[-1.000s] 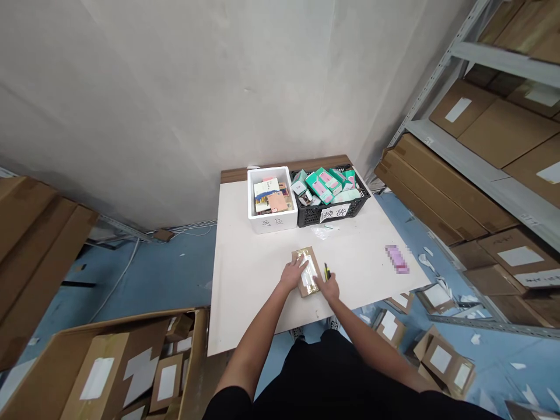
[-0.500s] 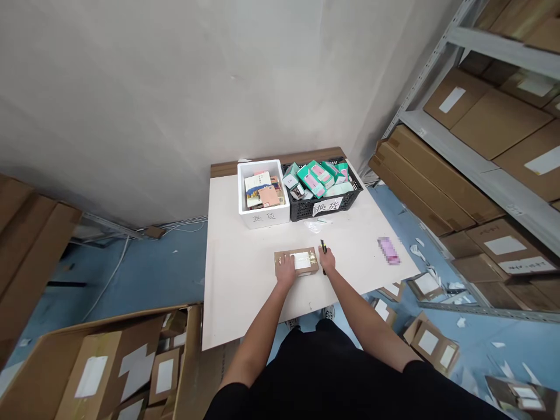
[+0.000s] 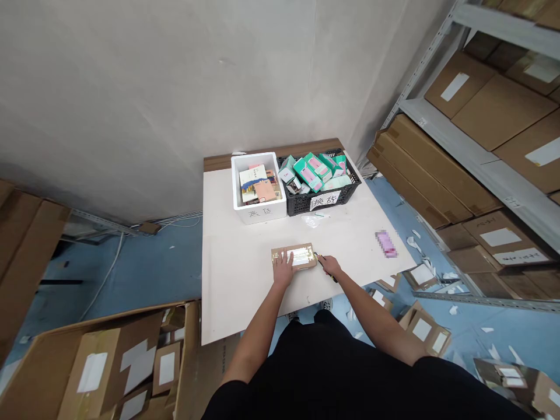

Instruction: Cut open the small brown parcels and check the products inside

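A small brown cardboard box [image 3: 310, 254] with shiny clear tape and a white label lies on the white table [image 3: 236, 274]. My left hand [image 3: 284, 268] holds it down, fingers spread over its top and thumb along its near side. In my right hand [image 3: 331, 266] is a black-and-yellow box cutter [image 3: 335, 279], its tip touching or very close to the box's right end. Behind the box stand a white foam box [image 3: 262, 215] of booklets and cards and a black plastic crate [image 3: 300, 206] of green-and-pink packages.
A pixelated pink item [image 3: 387, 244] lies on the table's right side, and a clear plastic scrap [image 3: 311, 221] in front of the crate. A large carton [image 3: 191, 332] of boxes stands at lower left. Shelving [image 3: 464, 131] with cartons rises on the right; opened boxes [image 3: 426, 329] litter the floor.
The box cutter has tilted from upright to slanting, its tip now at the box's right end. My left hand remains on the box, which has turned slightly. The view has shifted a little.
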Demonstrator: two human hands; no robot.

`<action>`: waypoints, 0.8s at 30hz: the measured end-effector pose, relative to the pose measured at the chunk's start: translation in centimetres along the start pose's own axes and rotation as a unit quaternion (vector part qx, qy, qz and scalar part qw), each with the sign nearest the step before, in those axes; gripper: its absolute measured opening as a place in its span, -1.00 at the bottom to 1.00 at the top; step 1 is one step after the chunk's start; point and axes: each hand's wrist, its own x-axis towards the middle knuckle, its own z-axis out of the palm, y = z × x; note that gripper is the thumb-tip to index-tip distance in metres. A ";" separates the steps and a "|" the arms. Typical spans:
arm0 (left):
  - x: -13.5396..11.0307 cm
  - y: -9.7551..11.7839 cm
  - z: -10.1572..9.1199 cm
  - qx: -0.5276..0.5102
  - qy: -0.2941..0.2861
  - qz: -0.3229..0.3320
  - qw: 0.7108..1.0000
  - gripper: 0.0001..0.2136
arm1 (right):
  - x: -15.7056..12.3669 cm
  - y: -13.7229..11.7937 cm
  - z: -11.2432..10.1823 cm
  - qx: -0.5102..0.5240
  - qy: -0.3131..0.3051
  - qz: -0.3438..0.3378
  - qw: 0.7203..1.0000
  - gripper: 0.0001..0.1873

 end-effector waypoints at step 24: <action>3.1 -2.0 -5.0 -0.013 -0.009 -0.093 0.996 -0.29 | 0.2 1.2 -1.1 0.064 0.190 0.073 0.977 -0.26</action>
